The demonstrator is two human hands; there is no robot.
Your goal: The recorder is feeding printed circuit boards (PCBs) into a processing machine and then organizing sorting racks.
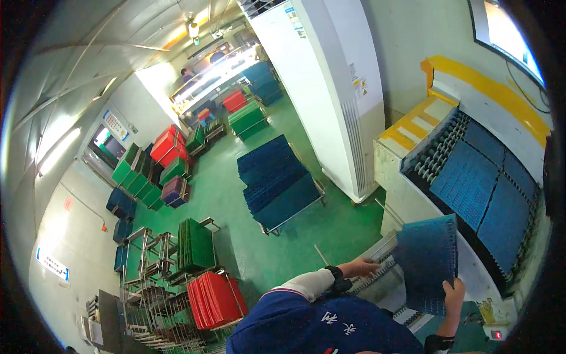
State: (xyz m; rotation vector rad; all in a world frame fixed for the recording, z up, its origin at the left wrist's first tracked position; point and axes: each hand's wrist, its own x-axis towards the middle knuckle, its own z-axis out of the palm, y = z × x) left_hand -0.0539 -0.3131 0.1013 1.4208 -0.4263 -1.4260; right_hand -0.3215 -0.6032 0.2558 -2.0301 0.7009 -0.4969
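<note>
A dark blue circuit board panel (427, 259) is held upright in front of me at the lower right. My right hand (454, 296) grips its right edge, thumb on the near face. My left hand (362, 268) is empty, its fingers apart, just left of the panel beside a row of rollers (384, 266). To the right, a roller conveyor machine (433, 156) carries several similar blue panels (466, 183) lying flat on its sloped bed.
A rack of blue panels (280, 186) stands on the green floor ahead. Metal racks with green (196, 245) and red panels (217, 300) are at the lower left. A tall white air conditioner (327, 88) stands beside the machine. More stacked panels and people are at the back.
</note>
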